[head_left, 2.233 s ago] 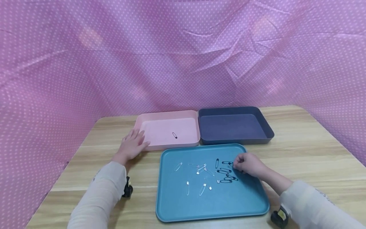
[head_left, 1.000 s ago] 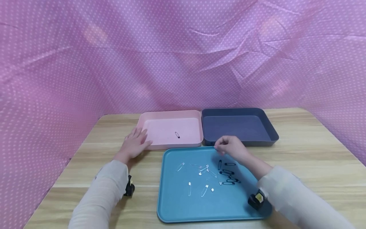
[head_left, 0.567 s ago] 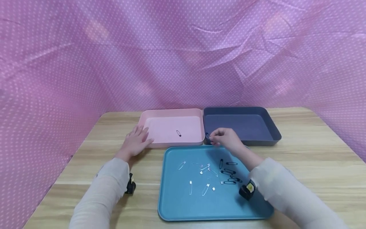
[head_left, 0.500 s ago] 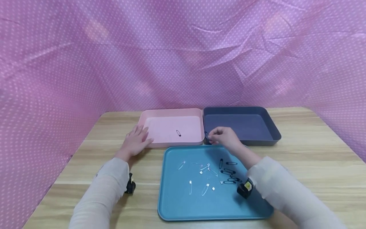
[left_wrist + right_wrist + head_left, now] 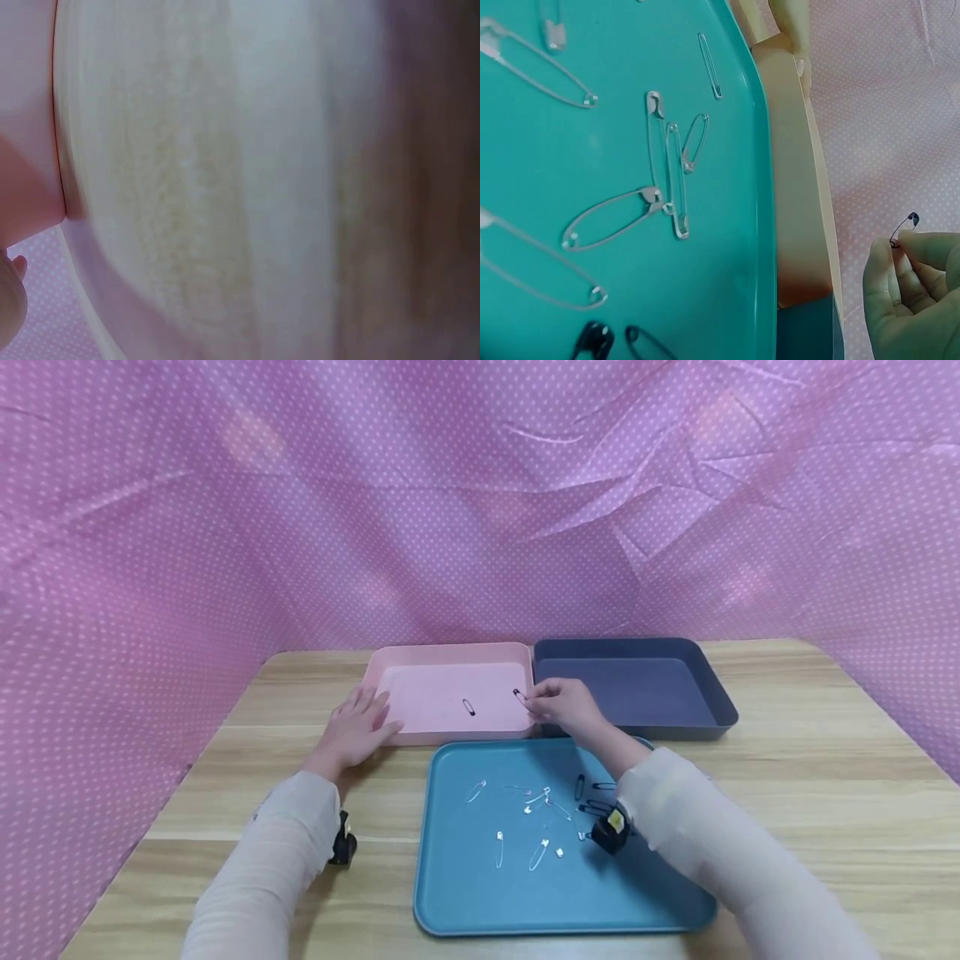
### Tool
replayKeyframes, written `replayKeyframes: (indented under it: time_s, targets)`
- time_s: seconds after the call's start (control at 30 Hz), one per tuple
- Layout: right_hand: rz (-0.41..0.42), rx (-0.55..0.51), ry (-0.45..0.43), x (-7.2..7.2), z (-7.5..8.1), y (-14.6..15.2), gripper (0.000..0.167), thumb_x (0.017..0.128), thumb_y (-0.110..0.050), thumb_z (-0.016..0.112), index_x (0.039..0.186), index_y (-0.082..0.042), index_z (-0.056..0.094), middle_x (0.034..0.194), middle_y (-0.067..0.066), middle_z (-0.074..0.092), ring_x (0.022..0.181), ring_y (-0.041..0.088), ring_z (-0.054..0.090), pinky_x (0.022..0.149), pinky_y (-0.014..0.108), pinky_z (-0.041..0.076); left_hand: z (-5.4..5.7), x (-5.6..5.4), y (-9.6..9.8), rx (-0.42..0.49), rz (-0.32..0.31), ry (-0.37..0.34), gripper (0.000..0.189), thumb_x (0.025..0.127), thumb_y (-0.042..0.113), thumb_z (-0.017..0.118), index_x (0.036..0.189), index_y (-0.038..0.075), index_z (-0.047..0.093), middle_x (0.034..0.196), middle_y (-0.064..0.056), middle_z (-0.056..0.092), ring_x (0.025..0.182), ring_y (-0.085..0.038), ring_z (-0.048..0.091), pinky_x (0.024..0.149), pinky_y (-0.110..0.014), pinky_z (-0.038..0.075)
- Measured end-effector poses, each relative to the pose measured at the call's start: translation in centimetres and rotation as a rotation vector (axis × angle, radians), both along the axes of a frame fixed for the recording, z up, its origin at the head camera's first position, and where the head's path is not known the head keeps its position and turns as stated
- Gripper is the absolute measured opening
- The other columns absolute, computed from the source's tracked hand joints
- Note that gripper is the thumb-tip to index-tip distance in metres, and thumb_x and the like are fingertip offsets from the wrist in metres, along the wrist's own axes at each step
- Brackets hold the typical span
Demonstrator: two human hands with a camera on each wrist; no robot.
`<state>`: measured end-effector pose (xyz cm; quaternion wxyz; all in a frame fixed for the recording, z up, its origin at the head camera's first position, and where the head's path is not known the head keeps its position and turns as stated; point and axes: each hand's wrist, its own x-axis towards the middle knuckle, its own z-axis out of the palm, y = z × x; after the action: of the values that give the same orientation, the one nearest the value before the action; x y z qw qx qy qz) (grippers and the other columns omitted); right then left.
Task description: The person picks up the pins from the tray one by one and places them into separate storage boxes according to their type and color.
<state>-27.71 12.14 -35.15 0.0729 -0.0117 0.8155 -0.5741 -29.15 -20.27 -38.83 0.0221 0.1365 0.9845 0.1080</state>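
Note:
My right hand pinches a black safety pin between thumb and forefinger, over the right side of the pink tray. In the right wrist view the same pin sticks up from the fingertips. A second black safety pin lies on the pink tray's floor. My left hand rests with spread fingers on that tray's left front corner. On the blue-green tray lie several silver safety pins and, to their right, several black ones, partly hidden by the right wrist's camera.
A dark blue tray stands right beside the pink one, with the blue-green tray in front of both. All stand on a wooden table. A pink dotted cloth hangs behind and at the sides.
My right hand picked up a black safety pin from the blue-green tray and carried it left and away, past the dark blue tray's corner, to over the pink tray. The left hand stays put.

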Motion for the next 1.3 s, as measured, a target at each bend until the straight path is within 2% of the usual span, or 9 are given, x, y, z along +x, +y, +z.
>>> replayKeyframes:
  time_s: [0.3,0.5,0.73,1.13,1.3]
  targets:
    - [-0.048,-0.001,-0.009,-1.1,-0.2,-2.3,0.011,0.080,-0.007,0.060,0.088,0.000,0.062,0.084,0.011,0.061,0.072,0.017,0.058,0.069,0.032,0.049,0.0,-0.8,-1.0,0.009,-0.041,0.001,0.067,0.088,0.049,0.032,0.138,0.005,0.018,0.142,-0.019,0.005,0.127,-0.035,-0.003,0.098,-0.054,0.003]
    - [-0.040,0.005,-0.002,-2.2,-0.6,-3.6,0.010,0.081,-0.004,0.058,0.087,0.001,0.063,0.084,0.012,0.060,0.072,0.017,0.059,0.069,0.032,0.050,-0.1,-0.8,-1.1,-0.003,-0.036,0.010,0.067,0.088,0.050,0.031,0.138,0.006,0.019,0.142,-0.018,0.006,0.128,-0.034,-0.003,0.099,-0.052,0.005]
    - [-0.032,-0.017,0.008,-3.2,-1.2,-5.1,0.009,0.079,0.002,0.056,0.085,0.005,0.063,0.086,0.013,0.059,0.069,0.017,0.058,0.062,0.025,0.050,0.0,-0.6,-1.0,0.010,-0.036,0.012,0.066,0.088,0.048,0.033,0.137,0.006,0.020,0.142,-0.018,0.006,0.128,-0.035,-0.002,0.099,-0.053,0.006]
    - [-0.064,0.098,-0.006,-4.8,-2.3,-6.4,0.007,0.077,0.002,0.058,0.080,0.000,0.065,0.081,0.009,0.060,0.065,0.013,0.056,0.057,0.021,0.048,-0.1,-0.7,-1.0,0.000,-0.038,0.006,0.066,0.088,0.048,0.032,0.138,0.006,0.019,0.142,-0.019,0.005,0.127,-0.035,-0.003,0.099,-0.053,0.005]
    - [-0.056,0.170,-0.007,-5.1,-2.7,-7.0,0.010,0.076,0.003,0.057,0.079,-0.002,0.065,0.084,0.007,0.060,0.066,0.014,0.050,0.053,0.019,0.041,-0.2,-0.6,-1.0,-0.002,-0.031,-0.003,0.067,0.088,0.049,0.032,0.138,0.007,0.018,0.142,-0.017,0.004,0.128,-0.034,-0.004,0.099,-0.052,0.004]
